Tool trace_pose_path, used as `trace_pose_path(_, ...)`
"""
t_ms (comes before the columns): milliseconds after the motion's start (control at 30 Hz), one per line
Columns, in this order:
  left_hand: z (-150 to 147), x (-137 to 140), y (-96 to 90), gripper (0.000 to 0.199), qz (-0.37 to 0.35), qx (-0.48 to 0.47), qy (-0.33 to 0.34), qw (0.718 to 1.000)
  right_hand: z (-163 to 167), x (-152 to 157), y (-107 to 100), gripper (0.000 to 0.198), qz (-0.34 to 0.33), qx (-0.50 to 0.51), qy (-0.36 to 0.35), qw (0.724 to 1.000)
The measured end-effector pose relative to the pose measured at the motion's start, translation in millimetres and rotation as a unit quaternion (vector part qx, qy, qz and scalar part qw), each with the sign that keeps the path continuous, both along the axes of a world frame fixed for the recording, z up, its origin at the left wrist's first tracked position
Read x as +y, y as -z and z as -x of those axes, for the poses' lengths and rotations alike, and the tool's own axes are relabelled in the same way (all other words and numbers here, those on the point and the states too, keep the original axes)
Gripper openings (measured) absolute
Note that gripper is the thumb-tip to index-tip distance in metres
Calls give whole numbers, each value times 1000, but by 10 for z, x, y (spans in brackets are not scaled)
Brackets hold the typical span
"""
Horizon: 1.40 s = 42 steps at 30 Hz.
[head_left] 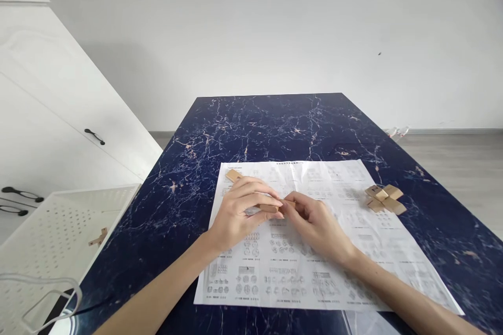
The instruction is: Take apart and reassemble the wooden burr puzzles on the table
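Both hands meet above a printed paper sheet point(286, 293) with rows of small diagrams. My left hand point(243, 209) pinches a small wooden puzzle piece point(269, 208) between thumb and fingers. From the other side, the fingertips of my right hand point(314, 217) close on the same wood; whether it is one piece or two, I cannot tell. Just beyond my left hand, another wooden piece point(234, 175) rests on the sheet, partly covered by the fingers. At the sheet's right edge sits a cluster of crossed wooden pieces point(384, 199), one marked with a 2.
The sheet lies on a dark blue marble-patterned table point(267, 125). Left of it stands a white perforated surface point(47, 225) with a small wooden cross-shaped piece point(98, 237) and a white cable point(43, 278). A white cabinet point(70, 89) rises behind, and a pale wall closes the far side.
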<state>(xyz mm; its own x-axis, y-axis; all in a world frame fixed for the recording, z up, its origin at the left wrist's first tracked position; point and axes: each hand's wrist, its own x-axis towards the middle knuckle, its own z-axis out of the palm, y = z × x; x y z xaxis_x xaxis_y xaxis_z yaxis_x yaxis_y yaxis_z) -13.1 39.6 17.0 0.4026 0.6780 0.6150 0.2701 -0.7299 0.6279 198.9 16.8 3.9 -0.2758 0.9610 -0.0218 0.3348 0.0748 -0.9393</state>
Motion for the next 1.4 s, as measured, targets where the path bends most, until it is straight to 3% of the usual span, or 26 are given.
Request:
trace_pose_path(367,-4,-20,51,14,-44,23,-44,998,-38,50,32,42,-57,-69,35,995)
trace_pose_path(567,-6,-44,12,19,-66,12,-33,997,-43,72,10,39,-75,-86,37,993)
trace_pose_path(900,-38,-30,23,23,-63,-3,-34,997,-27,63,-46,40,-93,-100,52,989)
trace_pose_path(1067,-43,-50,-62,15,-4,-31,-29,999,-97,125,-18,41,-96,-112,48,988)
trace_pose_path(1233,-31,-86,-237,11,47,-102,-119,986,-182,232,9,42,-48,-84,95,991)
trace_pose_path(1400,55,26,-125,27,139,-96,-224,960,-127,244,64,45,-10,-25,75,997)
